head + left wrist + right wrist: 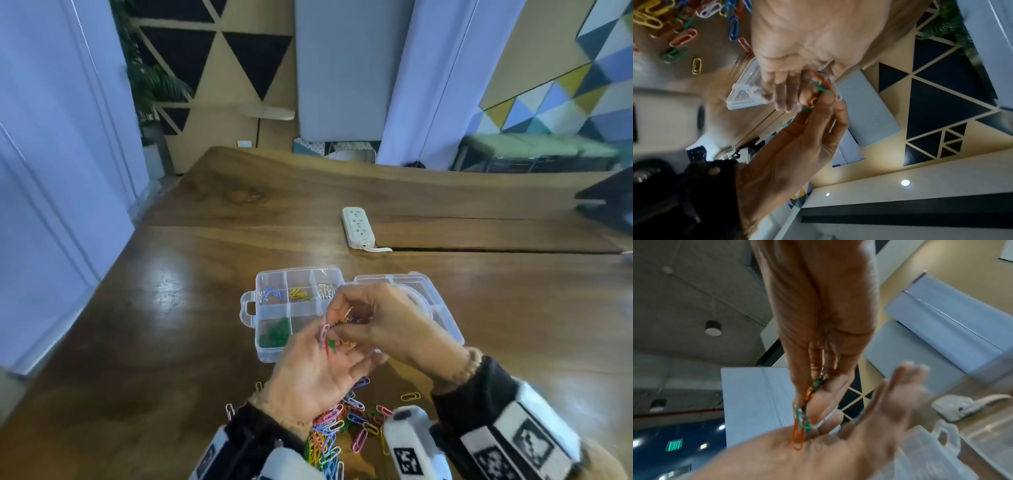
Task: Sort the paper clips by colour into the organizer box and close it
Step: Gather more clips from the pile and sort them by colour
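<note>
While both hands (346, 342) cover the organizer box (274, 329), a power strip (358, 226) lies beyond.

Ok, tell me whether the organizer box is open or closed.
Open. The organizer box lies on the table with its lid folded back flat to the right, compartments exposed and holding sorted clips.

The right hand (818, 318) pinches tangled green and orange wire paper clips (800, 423) above the left hand's palm (797, 456).
</note>
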Demonstrator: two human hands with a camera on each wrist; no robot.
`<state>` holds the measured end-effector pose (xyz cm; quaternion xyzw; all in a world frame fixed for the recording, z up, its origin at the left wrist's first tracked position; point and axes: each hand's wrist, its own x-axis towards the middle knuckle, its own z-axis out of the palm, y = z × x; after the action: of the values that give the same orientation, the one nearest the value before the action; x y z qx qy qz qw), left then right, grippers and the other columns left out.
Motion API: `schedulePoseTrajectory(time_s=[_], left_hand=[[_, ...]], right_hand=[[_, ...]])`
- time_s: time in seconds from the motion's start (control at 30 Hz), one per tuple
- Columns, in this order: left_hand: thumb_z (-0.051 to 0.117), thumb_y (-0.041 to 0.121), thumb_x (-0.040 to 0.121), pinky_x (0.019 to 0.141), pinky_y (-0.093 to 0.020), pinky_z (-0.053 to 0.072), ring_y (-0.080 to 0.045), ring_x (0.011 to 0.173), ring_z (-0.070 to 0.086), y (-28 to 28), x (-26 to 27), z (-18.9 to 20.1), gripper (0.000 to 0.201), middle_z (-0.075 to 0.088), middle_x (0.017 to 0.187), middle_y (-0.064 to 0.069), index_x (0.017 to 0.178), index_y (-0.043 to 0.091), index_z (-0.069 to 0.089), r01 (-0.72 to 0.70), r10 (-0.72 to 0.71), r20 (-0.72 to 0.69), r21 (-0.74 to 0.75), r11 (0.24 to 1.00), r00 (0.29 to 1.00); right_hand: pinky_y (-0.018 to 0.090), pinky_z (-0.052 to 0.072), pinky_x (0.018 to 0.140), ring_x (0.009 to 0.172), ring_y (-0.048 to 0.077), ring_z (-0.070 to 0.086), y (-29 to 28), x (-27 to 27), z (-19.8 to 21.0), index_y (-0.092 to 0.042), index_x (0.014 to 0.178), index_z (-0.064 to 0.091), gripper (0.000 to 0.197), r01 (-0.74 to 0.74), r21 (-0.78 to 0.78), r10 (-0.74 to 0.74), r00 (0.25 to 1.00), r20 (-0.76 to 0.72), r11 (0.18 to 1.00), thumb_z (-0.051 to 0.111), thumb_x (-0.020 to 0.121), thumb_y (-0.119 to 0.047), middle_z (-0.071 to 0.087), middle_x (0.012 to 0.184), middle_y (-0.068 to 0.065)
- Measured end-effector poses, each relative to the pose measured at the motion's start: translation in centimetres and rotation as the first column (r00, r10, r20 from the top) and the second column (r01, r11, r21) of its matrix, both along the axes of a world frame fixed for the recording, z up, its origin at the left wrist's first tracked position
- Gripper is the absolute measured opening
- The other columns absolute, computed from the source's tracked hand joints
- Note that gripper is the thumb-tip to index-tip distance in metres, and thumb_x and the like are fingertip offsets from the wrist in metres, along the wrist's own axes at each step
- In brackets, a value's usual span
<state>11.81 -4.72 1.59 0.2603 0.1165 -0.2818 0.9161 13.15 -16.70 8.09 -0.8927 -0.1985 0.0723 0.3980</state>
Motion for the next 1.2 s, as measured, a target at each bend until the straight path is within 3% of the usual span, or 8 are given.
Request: schedulePoseTrajectory(time_s=[0.13,0.2,0.37,0.57,0.67,0.97,1.1,1.2], left_hand=[[0.045,0.007,0.083,0.058,-0.037,0.060,-0.024,0.061,0.066,0.8,0.5,0.8,0.023,0.065,0.073,-0.016,0.078,-0.004,0.065,-0.108,0.110,0.004,-0.136,0.985,0.994],[0.045,0.005,0.081,0.058,-0.042,0.059,-0.023,0.054,0.065,1.3,0.5,1.3,0.024,0.063,0.065,-0.015,0.074,-0.006,0.065,-0.138,0.139,-0.007,-0.149,0.979,0.990],[0.041,0.006,0.088,0.054,-0.044,0.059,-0.028,0.056,0.067,2.0,0.2,1.8,0.022,0.064,0.068,-0.021,0.088,-0.009,0.058,-0.139,0.127,-0.076,-0.192,0.972,0.989],[0.043,0.005,0.087,0.060,-0.041,0.059,-0.030,0.070,0.067,2.8,0.4,0.8,0.029,0.064,0.091,-0.025,0.105,-0.012,0.057,-0.097,0.081,-0.084,-0.204,0.974,0.993],[0.049,0.003,0.081,0.058,-0.036,0.057,-0.026,0.067,0.059,2.8,0.5,0.5,0.019,0.059,0.083,-0.021,0.093,-0.008,0.059,-0.086,0.066,-0.105,-0.205,0.975,0.992],[0.048,0.004,0.081,0.065,-0.040,0.058,-0.023,0.061,0.054,2.9,0.7,-0.1,0.021,0.057,0.083,-0.020,0.087,-0.012,0.061,-0.071,0.040,-0.158,-0.197,0.978,0.987],[0.048,0.004,0.082,0.066,-0.043,0.059,-0.021,0.059,0.051,2.8,0.7,-0.3,0.019,0.053,0.074,-0.016,0.081,-0.011,0.061,-0.062,0.028,-0.165,-0.209,0.976,0.986],[0.046,0.004,0.085,0.077,-0.051,0.057,-0.023,0.071,0.054,2.8,0.7,-0.5,0.026,0.059,0.076,-0.019,0.079,-0.012,0.066,-0.039,0.009,-0.138,-0.218,0.975,0.990]], right_hand=[[0.014,0.043,0.071,0.069,0.002,0.060,1.1,0.3,-0.7,-0.016,0.082,0.069,0.005,0.003,-0.065,0.005,0.993,0.117,0.998,0.065,0.084,-0.020,0.065,0.067,-0.009],[0.013,0.046,0.066,0.071,0.002,0.060,1.1,0.3,-0.9,-0.017,0.084,0.069,0.006,0.015,0.007,-0.016,0.994,0.110,1.000,0.063,0.086,-0.018,0.066,0.070,-0.010],[0.014,0.049,0.061,0.063,0.001,0.061,1.3,-0.2,-1.9,-0.018,0.083,0.068,0.013,0.033,0.099,-0.044,0.992,0.117,0.995,0.060,0.087,-0.009,0.067,0.070,-0.013],[0.023,0.052,0.075,0.083,0.000,0.065,1.1,-0.7,-3.1,-0.028,0.087,0.064,0.030,-0.009,0.125,-0.018,0.976,0.215,0.992,0.061,0.082,0.002,0.068,0.086,-0.017],[0.026,0.053,0.075,0.084,0.003,0.065,1.1,-0.9,-3.6,-0.028,0.088,0.064,0.030,0.004,0.128,-0.039,0.961,0.274,0.992,0.069,0.077,0.000,0.067,0.087,-0.017],[0.013,0.050,0.064,0.070,0.003,0.063,1.1,-0.8,-3.5,-0.025,0.081,0.068,0.028,0.097,0.164,-0.128,0.973,0.191,0.982,0.073,0.072,0.001,0.068,0.075,-0.014],[0.033,0.056,0.064,0.067,0.011,0.064,1.2,-0.8,-3.4,-0.028,0.079,0.067,0.032,0.103,0.204,-0.127,0.986,0.108,0.974,0.070,0.074,0.004,0.066,0.074,-0.007],[0.034,0.057,0.067,0.070,0.012,0.066,0.8,-0.6,-3.1,-0.027,0.081,0.066,0.035,0.098,0.237,-0.115,0.991,0.061,0.967,0.066,0.076,0.007,0.067,0.075,-0.004]])
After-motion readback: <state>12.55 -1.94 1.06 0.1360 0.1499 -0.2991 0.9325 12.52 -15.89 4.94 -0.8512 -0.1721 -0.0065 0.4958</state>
